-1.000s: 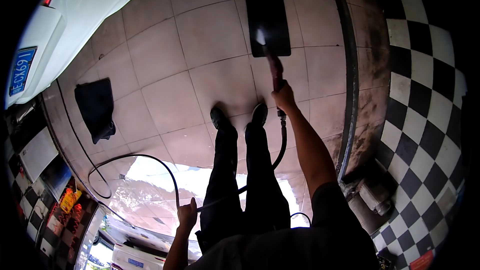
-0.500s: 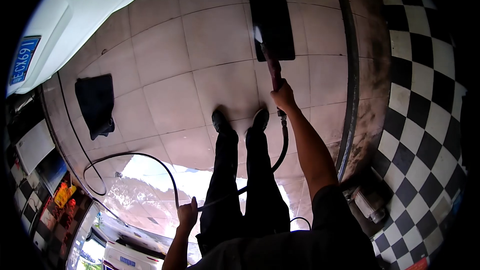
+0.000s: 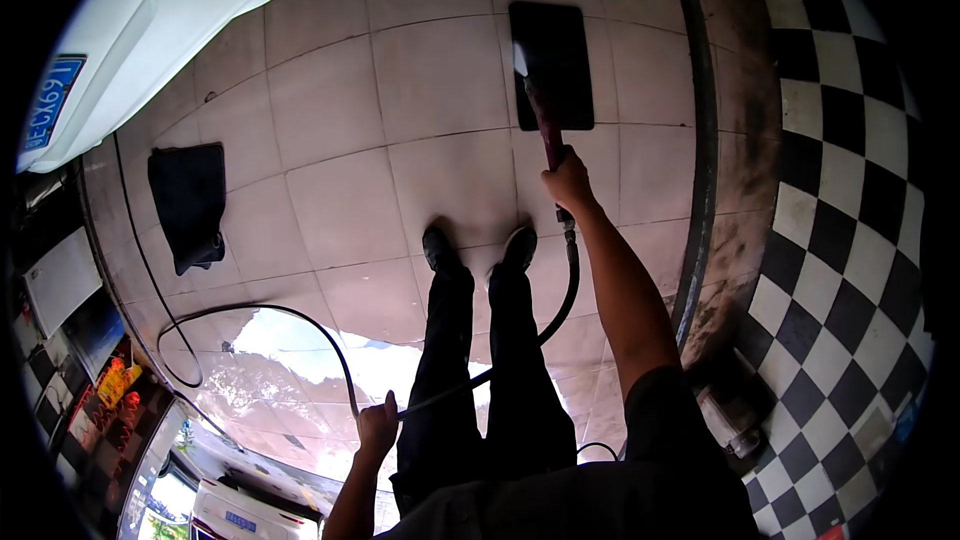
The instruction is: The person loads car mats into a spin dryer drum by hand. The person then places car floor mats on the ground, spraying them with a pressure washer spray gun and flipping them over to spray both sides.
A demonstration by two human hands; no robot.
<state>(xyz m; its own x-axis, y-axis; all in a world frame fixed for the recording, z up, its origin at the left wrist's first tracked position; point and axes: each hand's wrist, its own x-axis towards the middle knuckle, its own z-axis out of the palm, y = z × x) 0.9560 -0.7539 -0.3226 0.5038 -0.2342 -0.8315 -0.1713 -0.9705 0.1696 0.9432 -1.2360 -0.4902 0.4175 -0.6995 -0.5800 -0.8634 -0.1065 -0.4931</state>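
A dark red spray gun (image 3: 544, 118) is held in my right hand (image 3: 570, 185), its nozzle over a black rectangular mat (image 3: 562, 65) flat on the floor tiles. White spray leaves the nozzle at the mat's left part. From the gun's rear a black hose (image 3: 572, 285) curves down and crosses in front of my legs. My left hand (image 3: 377, 427) is closed around that hose at the lower middle. Beyond my left hand the hose loops over the floor. Another dark mat (image 3: 188, 205), partly folded at its lower end, lies on the left.
A white car (image 3: 180, 20) stands at the upper left. A dark channel (image 3: 703, 140) runs along the floor on the right, beside black and white checkered tiles (image 3: 840, 170). Wet, reflective floor lies behind my feet. A metal machine (image 3: 728, 425) is at the lower right.
My right hand and the gun have moved up slightly, with the nozzle still over the mat's left side. Both mats and the car have shifted in view. My left hand keeps its hold on the hose.
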